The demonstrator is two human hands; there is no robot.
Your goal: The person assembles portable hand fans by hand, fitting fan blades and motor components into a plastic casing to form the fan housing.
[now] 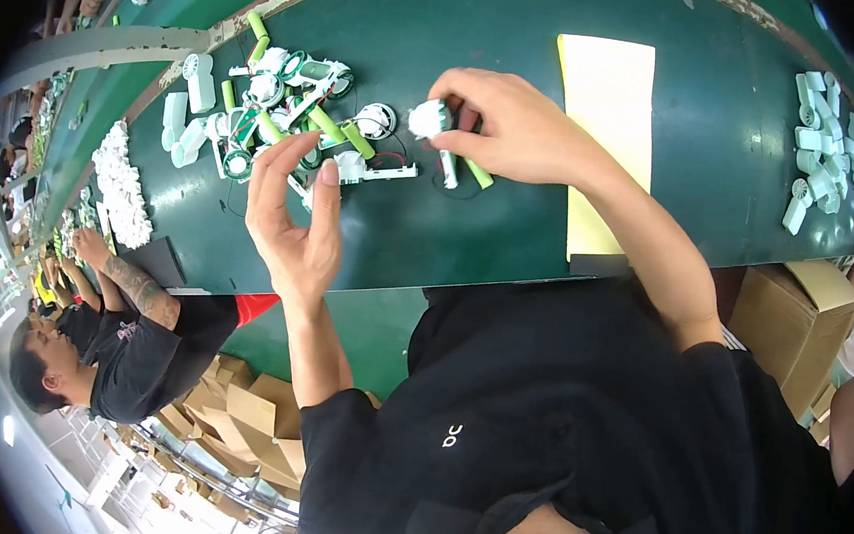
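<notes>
My right hand (503, 132) is closed on a small white round part (426, 119), pinched between thumb and fingers above the green table. Close under that hand lie a green cylinder (477, 174), like a battery cell, and a short white piece (449, 170); whether they hang from the held part cannot be made out. To its left, my left hand (296, 217) has its fingers apart and nothing in them. Just beyond its fingertips spreads a pile of white housings (269, 104) with green cylinders and thin wires. A white ring-shaped part (375, 120) sits at the pile's right side.
A yellow sheet (603, 130) lies right of my right hand. Several pale housings (820, 147) are heaped at the far right, and small white parts (121, 183) at the left. A co-worker (130, 344) is at the left; a cardboard box (793, 326) stands at the right.
</notes>
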